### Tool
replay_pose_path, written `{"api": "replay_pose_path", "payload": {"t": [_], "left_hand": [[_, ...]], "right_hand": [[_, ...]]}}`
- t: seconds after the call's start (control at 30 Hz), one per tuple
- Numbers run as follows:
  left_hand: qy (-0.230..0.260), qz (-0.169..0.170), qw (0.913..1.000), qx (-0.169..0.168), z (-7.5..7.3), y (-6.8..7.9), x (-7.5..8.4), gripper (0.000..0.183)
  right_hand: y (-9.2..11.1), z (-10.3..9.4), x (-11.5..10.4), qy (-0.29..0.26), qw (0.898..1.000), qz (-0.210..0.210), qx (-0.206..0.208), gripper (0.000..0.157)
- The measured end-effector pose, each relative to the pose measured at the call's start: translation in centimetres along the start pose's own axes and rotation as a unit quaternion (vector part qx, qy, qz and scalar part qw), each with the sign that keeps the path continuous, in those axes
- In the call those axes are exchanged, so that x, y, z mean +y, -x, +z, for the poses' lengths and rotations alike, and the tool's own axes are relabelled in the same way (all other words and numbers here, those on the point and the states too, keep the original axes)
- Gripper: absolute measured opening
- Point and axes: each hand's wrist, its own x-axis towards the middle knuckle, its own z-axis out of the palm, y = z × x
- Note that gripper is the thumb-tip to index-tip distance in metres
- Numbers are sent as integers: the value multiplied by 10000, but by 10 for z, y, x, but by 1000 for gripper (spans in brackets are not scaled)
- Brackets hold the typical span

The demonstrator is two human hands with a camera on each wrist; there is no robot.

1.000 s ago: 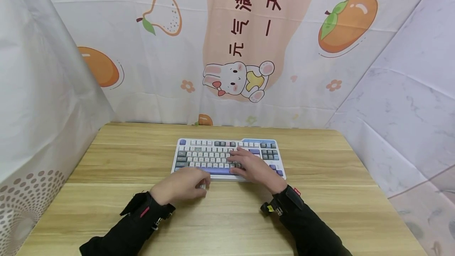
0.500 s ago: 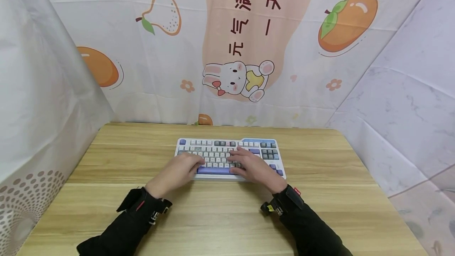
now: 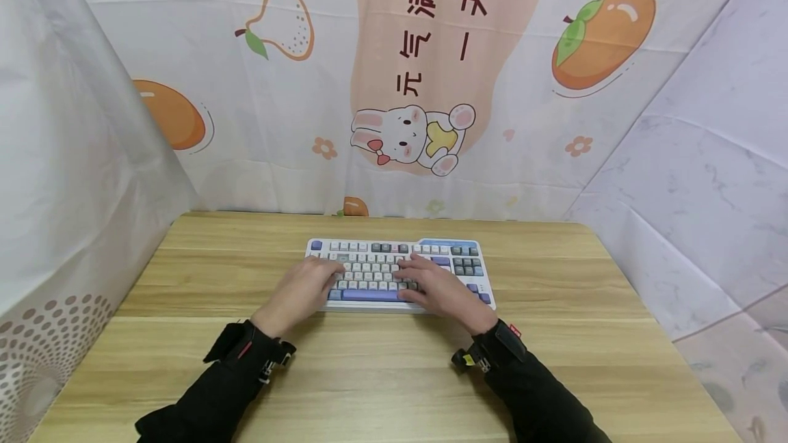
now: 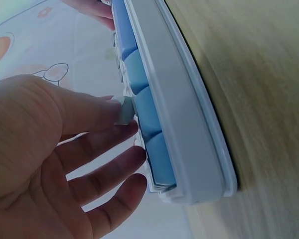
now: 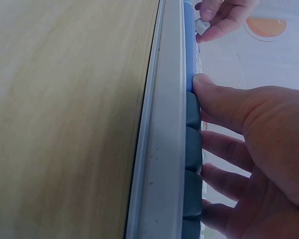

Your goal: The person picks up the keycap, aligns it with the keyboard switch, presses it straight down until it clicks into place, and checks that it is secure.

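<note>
A white keyboard (image 3: 373, 268) with white, grey and purple keys lies on the wooden table. Over its left end, my left hand (image 3: 297, 294) pinches a small pale keycap (image 4: 124, 110) between thumb and forefinger. The left wrist view has the other fingers spread near the blue keys (image 4: 148, 113) of the front row. The same keycap shows in the right wrist view, at the tip of the left thumb. My right hand (image 3: 440, 292) rests on the right half of the keyboard, thumb (image 5: 203, 82) at the long purple space bar (image 3: 371, 296) and fingers lying over the keys.
Wooden tabletop (image 3: 382, 374) surrounds the keyboard. Behind it hangs a white printed curtain (image 3: 246, 176) with fruit and a rabbit, and more cloth hangs at the left and right sides. Black sleeves with wrist straps cover both forearms.
My left hand has moved from the keyboard's front edge up and left onto its left end, with the keycap in its grip. The right hand has stayed in place.
</note>
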Motion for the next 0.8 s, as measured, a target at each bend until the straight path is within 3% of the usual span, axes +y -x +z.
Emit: {"api": "replay_pose_path", "payload": {"t": [0.27,0.8], "left_hand": [[-472,45,9988,123,-1,3,-4,22],[-446,-275,9986,-45,-4,1,-6,25]], "right_hand": [[0,-1,-1,-11,10000,17,-1,40],[0,0,0,-31,10000,22,5,40]]}}
